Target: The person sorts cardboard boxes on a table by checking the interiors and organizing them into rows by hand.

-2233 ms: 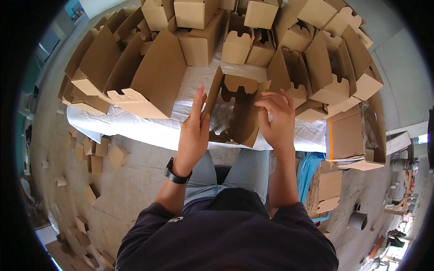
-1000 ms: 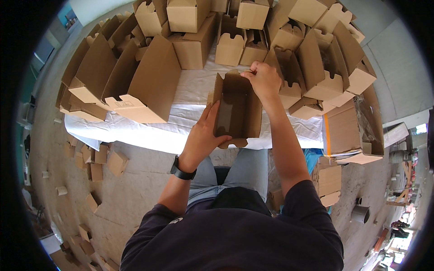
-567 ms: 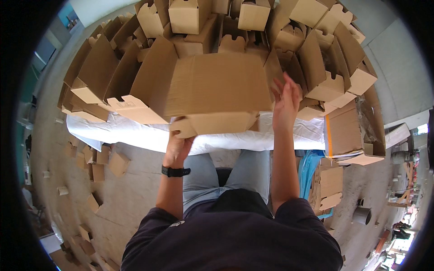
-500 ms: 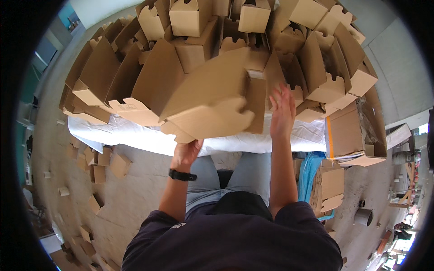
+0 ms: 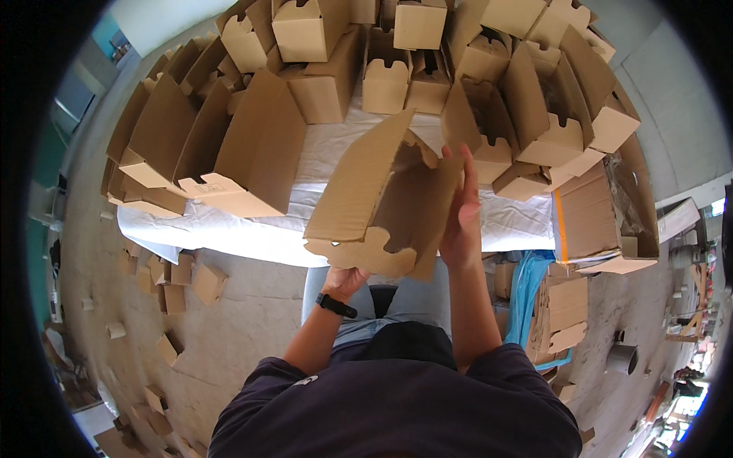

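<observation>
A brown cardboard box [image 5: 343,200] with an open top and notched end flap is tilted in the air in front of my body. From below its near end my left hand [image 5: 346,281], a black band on the wrist, grips it; the fingers are partly hidden under the cardboard. Against the box's right wall lies my right hand [image 5: 462,221], its fingers stretched upward and the palm along the side. Below and behind the box is a white-sheeted table [image 5: 221,233].
Standing boxes [image 5: 256,149] line the table's left, and more boxes [image 5: 481,137] are stacked right and back. A larger carton [image 5: 592,217] sits at the right end. Flattened cardboard [image 5: 561,309] with blue plastic [image 5: 523,298] is beneath. Scraps [image 5: 172,278] litter the floor at left.
The box has turned more upright and come nearer, showing its inside. My right hand has come against its right wall; the left has moved right and lower with it.
</observation>
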### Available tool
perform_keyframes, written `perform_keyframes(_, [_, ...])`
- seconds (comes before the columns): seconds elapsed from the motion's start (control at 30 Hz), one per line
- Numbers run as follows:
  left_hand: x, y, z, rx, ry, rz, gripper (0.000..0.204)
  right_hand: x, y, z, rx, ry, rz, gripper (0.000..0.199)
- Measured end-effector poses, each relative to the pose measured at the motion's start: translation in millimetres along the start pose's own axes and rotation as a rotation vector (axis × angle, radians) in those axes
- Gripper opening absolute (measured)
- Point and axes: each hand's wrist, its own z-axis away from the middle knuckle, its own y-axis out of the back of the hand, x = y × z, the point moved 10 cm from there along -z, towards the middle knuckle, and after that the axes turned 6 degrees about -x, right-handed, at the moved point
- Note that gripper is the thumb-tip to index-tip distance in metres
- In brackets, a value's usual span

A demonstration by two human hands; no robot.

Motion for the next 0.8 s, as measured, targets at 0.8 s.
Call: perform_keyframes(0.8, [-9.3, 22.7, 95.9, 0.404, 0.188, -0.475, 0.041, 17.7, 16.8, 27.2, 0.243, -0.254, 0.173, 0.078])
